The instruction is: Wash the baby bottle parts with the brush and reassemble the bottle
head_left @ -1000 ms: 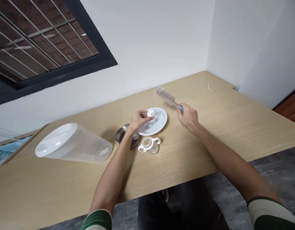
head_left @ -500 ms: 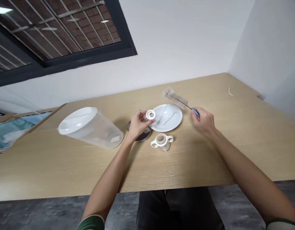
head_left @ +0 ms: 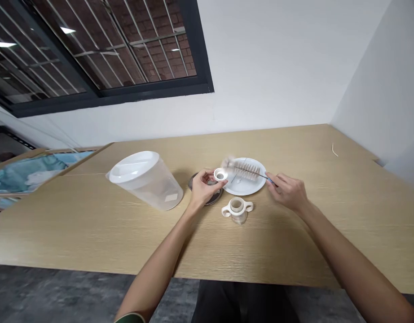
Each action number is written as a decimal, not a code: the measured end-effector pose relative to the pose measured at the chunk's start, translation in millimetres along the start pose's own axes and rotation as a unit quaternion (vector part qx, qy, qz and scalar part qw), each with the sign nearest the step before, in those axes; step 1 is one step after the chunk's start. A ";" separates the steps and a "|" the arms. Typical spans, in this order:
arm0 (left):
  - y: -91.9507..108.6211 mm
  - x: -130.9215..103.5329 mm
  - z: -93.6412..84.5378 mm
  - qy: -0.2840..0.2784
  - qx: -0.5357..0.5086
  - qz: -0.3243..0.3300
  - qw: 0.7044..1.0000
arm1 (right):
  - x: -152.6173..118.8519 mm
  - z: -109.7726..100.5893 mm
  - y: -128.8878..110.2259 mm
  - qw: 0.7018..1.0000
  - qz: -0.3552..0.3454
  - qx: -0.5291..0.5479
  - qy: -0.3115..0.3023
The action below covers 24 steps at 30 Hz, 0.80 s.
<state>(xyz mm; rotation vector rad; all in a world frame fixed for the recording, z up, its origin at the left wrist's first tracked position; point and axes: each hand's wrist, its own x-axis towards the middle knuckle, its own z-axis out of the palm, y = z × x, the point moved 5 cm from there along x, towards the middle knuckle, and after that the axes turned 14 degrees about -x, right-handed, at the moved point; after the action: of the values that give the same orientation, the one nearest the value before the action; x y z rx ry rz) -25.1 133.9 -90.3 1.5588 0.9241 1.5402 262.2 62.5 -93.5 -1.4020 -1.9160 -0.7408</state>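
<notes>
Left hand (head_left: 207, 186) gripping white ring (head_left: 221, 175), right hand (head_left: 288, 190) gripping brush (head_left: 246, 170), two-handled cup (head_left: 238, 210) inside table's (head_left: 126, 242) near edge

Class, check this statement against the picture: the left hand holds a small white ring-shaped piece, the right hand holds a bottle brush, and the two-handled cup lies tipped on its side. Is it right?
Not quite: the head view shows the two-handled cup standing upright. The left hand does hold the ring-shaped piece, and the right hand the bottle brush.
</notes>
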 end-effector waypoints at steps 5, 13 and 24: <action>1.9 -4.1 -6.3 0.000 0.035 -0.006 0.999 | 2.2 -6.6 2.1 0.999 0.029 0.023 0.014; 7.4 -8.3 -4.2 0.029 0.014 0.005 0.999 | 0.6 -2.6 -1.0 1.000 0.010 0.000 -0.010; 9.2 -11.9 -3.7 0.028 0.051 0.029 0.998 | -1.3 -1.8 -15.7 0.997 -0.047 0.063 -0.023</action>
<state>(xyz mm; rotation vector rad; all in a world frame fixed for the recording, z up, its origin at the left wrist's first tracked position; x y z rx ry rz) -29.1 119.2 -87.7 1.6330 1.0114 1.6069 247.7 56.1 -94.4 -1.2695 -2.0403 -0.6244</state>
